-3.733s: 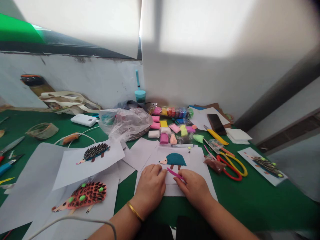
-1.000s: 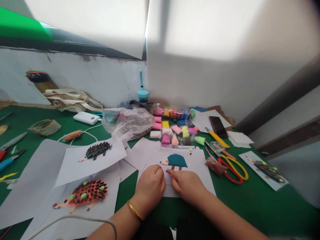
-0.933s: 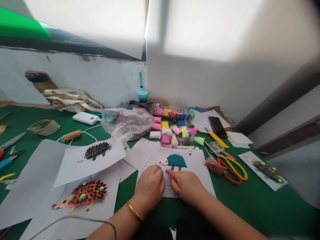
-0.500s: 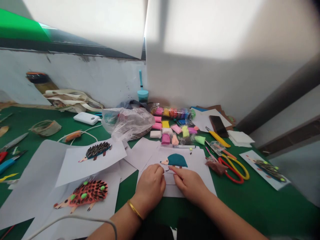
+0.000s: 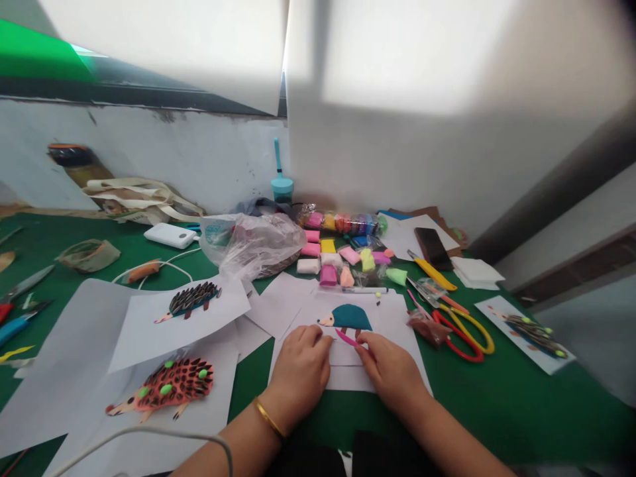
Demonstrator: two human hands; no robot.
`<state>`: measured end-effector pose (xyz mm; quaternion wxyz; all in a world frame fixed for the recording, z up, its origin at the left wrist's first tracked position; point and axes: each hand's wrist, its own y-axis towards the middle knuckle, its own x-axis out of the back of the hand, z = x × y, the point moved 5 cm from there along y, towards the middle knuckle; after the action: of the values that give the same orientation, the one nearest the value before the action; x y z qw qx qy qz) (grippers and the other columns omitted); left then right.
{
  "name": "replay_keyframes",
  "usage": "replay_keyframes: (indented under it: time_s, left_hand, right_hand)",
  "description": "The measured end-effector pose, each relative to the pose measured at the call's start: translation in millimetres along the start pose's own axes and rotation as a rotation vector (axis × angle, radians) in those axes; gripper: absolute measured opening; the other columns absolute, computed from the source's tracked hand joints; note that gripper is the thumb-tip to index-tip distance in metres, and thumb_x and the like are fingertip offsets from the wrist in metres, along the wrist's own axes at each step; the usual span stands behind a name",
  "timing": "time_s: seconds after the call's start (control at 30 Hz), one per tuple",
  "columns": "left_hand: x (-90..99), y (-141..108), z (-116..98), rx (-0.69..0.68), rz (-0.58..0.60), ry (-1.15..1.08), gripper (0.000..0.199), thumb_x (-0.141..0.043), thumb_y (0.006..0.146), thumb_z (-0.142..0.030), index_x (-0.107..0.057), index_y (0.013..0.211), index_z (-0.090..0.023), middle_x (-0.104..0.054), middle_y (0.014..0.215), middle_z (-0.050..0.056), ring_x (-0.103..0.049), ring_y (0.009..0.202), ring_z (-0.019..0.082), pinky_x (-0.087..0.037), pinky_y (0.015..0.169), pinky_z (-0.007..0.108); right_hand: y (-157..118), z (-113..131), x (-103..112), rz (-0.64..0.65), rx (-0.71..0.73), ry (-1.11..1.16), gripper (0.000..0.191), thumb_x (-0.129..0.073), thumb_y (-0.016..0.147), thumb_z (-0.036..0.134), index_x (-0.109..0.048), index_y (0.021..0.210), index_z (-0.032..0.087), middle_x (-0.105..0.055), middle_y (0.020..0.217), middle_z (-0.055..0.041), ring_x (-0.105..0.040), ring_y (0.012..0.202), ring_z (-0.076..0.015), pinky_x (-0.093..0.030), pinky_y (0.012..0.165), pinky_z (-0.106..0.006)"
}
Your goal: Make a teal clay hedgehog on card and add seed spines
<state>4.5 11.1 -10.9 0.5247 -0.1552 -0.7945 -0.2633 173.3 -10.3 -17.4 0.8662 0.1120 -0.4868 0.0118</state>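
A hedgehog figure with a dark teal back [image 5: 352, 317], a pale face and brown legs lies on white paper [image 5: 397, 368] in front of me. My right hand [image 5: 387, 364] pinches a pink pointed tool [image 5: 346, 338], its tip just under the figure's front. On the paper's left part rests my left hand [image 5: 301, 361], fingers curled together near the hedgehog's snout; whether it holds something small is hidden.
Left are a dark-spiked hedgehog picture [image 5: 191, 299] and a red one [image 5: 173, 387]. Clay packets [image 5: 328, 275] and a plastic bag [image 5: 258, 245] lie behind. At right are scissors [image 5: 470, 328], a cutter [image 5: 434, 273], a phone [image 5: 433, 248] and another hedgehog card [image 5: 527, 334].
My right hand has shifted slightly right, and more of the pink tool now shows. My left hand stays at nearly the same place on the paper.
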Motion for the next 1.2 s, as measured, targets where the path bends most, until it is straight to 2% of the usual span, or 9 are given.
replay_keyframes:
  time_s: [0.23,0.37,0.57,0.73,0.97,1.2]
  left_hand:
    - [-0.8,0.5,-1.5,-0.007,-0.005,0.021,0.025,-0.050,0.087,-0.012,-0.060,0.107,-0.023,-0.057,0.104,0.007,-0.053,0.098,0.025,-0.047,0.092,0.045]
    - [-1.0,0.6,-1.5,-0.002,-0.018,0.026,0.028,-0.052,0.086,-0.013,-0.060,0.110,-0.023,-0.057,0.105,0.007,-0.053,0.099,0.025,-0.047,0.092,0.045]
    - [-1.0,0.9,-2.0,-0.001,-0.013,0.037,0.030,-0.052,0.086,-0.013,-0.059,0.114,-0.023,-0.057,0.104,0.007,-0.053,0.100,0.025,-0.047,0.092,0.045]
    - [-0.4,1.4,-2.8,0.002,-0.010,0.044,0.028,-0.052,0.087,-0.014,-0.060,0.113,-0.023,-0.057,0.103,0.007,-0.053,0.099,0.025,-0.046,0.092,0.045]
    - [-0.6,1.6,-3.5,-0.006,-0.011,0.040,0.028,-0.051,0.087,-0.013,-0.060,0.112,-0.023,-0.057,0.102,0.007,-0.053,0.098,0.025,-0.046,0.091,0.044]
    - [-0.9,1.7,-3.1,-0.001,0.010,0.045,0.028,-0.051,0.087,-0.013,-0.060,0.112,-0.023,-0.057,0.103,0.007,-0.052,0.098,0.025,-0.046,0.091,0.045]
  right_hand:
    - [-7.9,-0.8,-2.6,-0.100,0.060,-0.020,0.027,-0.042,0.095,0.028,-0.065,0.105,0.019,-0.072,0.095,-0.0072,-0.067,0.084,-0.0193,-0.051,0.077,-0.030]
    - [-9.4,-0.1,-4.6,-0.063,0.059,-0.063,0.029,-0.040,0.094,0.025,-0.068,0.101,0.019,-0.073,0.092,-0.0070,-0.068,0.084,-0.0195,-0.052,0.077,-0.030]
    - [-10.4,2.8,-7.9,-0.071,0.066,-0.096,0.038,-0.039,0.092,0.021,-0.062,0.122,0.017,-0.075,0.100,-0.0075,-0.071,0.081,-0.0201,-0.053,0.073,-0.031]
    - [-10.0,7.5,-11.0,-0.036,0.084,-0.065,0.036,-0.038,0.092,0.020,-0.065,0.116,0.019,-0.075,0.105,-0.0066,-0.071,0.089,-0.0204,-0.053,0.079,-0.032]
    - [-5.2,10.9,-15.5,0.005,0.056,-0.092,0.035,-0.038,0.092,0.021,-0.065,0.114,0.020,-0.075,0.099,-0.0062,-0.071,0.082,-0.0208,-0.050,0.072,-0.030]
    - [-4.0,11.1,-16.4,0.033,0.030,-0.111,0.035,-0.038,0.091,0.019,-0.066,0.113,0.019,-0.076,0.098,-0.0069,-0.071,0.082,-0.0210,-0.048,0.071,-0.030]
